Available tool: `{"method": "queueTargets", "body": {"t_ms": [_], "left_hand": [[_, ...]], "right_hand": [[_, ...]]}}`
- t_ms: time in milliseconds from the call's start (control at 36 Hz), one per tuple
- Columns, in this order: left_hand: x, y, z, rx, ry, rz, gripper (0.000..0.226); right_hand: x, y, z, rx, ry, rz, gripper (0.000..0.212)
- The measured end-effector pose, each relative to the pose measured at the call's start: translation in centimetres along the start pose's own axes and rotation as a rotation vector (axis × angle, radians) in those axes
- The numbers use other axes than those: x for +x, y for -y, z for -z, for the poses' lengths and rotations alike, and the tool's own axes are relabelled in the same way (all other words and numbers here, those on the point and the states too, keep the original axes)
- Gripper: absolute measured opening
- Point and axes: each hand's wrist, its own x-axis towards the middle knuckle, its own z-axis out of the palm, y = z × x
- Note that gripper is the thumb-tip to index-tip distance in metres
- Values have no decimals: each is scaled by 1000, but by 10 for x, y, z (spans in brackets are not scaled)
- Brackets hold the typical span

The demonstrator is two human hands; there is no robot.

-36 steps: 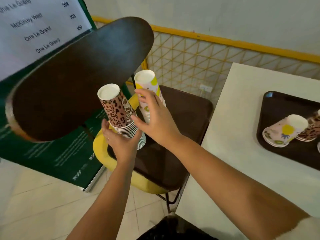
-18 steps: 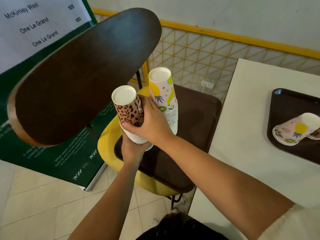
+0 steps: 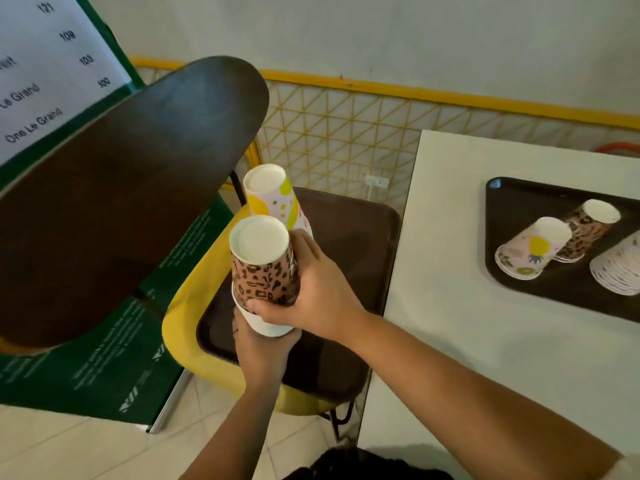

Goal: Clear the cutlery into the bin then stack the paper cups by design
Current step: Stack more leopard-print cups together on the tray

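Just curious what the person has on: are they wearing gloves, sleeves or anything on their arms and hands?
No gloves: both the left hand and right hand are bare, and so are both forearms. No rings, watch or bracelet show. Only a sliver of pale sleeve appears at the right arm's upper end.

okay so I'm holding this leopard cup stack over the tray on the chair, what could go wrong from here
1. The leopard stack is gripped by both the right hand and the left hand right beside the upright fruit-print stack; a nudge could topple that one.
2. The chair tray overhangs the yellow seat, so pressing down off-centre might tip it.
3. Loose cups lying sideways on the table tray could roll.
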Motion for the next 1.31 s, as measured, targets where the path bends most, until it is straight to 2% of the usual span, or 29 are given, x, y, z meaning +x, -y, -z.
{"method": "queueTargets", "body": {"t_ms": [83,278,472,611,833,1083,1306], "left_hand": [[-10,-16,-21,5,94,-36,96],[-27,-68,-84,-78,429,-16,88],[-50,-108,-157,-91,632,-25,90],[-73,-129,-207,-95,696,-41,88],[-107,-158,-265,-48,800,-72,91],[-133,-172,-314,-38,835,-101,107],[-141,-167,-323,36,860,-47,103]], "right_hand": [[-6,-4,28,-31,-70,-13,81],[-22,-25,105,-110,-261,-125,85],[-56,-45,188,-127,-399,-227,79],[-80,-62,235,-152,-501,-271,77],[-109,-88,298,-186,-554,-308,78],[-125,-106,354,-108,-452,-312,86],[-126,-120,377,-61,-372,-330,69]]}}
